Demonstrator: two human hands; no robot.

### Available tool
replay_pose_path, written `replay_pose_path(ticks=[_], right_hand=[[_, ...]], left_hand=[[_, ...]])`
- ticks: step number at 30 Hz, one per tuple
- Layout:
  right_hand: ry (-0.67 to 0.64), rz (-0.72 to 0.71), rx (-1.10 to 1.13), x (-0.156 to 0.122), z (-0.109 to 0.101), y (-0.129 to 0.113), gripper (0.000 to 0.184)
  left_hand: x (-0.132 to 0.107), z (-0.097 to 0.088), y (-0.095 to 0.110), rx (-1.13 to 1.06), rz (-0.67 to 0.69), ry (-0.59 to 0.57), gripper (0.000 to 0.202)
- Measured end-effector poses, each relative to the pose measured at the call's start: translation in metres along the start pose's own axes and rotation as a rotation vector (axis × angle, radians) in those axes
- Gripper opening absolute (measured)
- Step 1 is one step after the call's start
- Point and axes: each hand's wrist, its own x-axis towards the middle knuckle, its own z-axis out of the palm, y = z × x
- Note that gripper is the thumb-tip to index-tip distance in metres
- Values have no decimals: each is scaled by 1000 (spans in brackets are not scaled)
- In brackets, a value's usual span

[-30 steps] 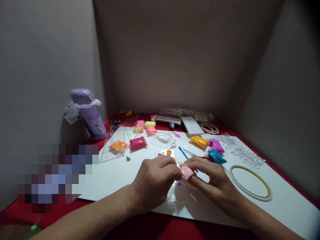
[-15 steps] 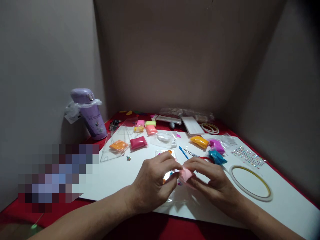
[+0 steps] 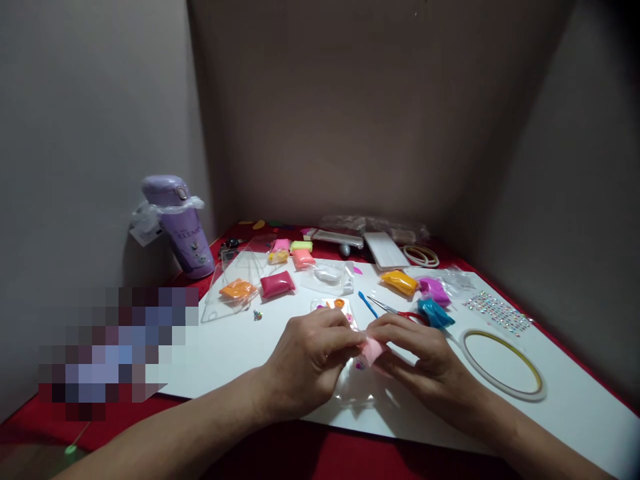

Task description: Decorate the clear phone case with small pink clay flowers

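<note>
Between my two hands is a light pink clay packet (image 3: 372, 351) in clear wrapping. My left hand (image 3: 315, 360) pinches its left end, thumb and fingertips together. The other side is gripped by my right hand (image 3: 425, 360), fingers curled over the top and thumb side below. Under the hands lies a clear plastic case (image 3: 356, 397) holding small coloured pieces, partly hidden by my left hand. Just beyond my right hand are red-handled scissors (image 3: 395, 311), a blue modelling tool (image 3: 368, 304) and a teal clay packet (image 3: 435, 313).
A white board (image 3: 225, 360) covers most of the red cloth. Orange (image 3: 238, 291) and crimson packets (image 3: 277, 285) lie left, a yellow-orange packet (image 3: 399, 283) and a purple one (image 3: 434, 292) right. A hoop (image 3: 503, 365) and gem sheet (image 3: 497, 312) are far right. A purple tumbler (image 3: 185, 230) stands back left.
My left fingers have closed in tighter at the packet's end, and the left hand has shifted slightly, showing more of the clear case. My right hand stays nearly still.
</note>
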Motion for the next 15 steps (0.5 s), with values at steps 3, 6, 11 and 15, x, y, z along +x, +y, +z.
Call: replay_pose_path(ticks=[3, 6, 11, 15], right_hand=[[-12, 11, -23, -1, 0, 2, 10], [-24, 16, -49, -2, -1, 4, 10], [-26, -6, -75, -1, 0, 4, 14], [-19, -37, -117, 0, 1, 3, 19]], left_hand=[[1, 0, -3, 44, 32, -30, 24], [0, 1, -5, 67, 39, -50, 21], [0, 2, -7, 73, 49, -37, 18], [1, 2, -5, 71, 44, -39, 19]])
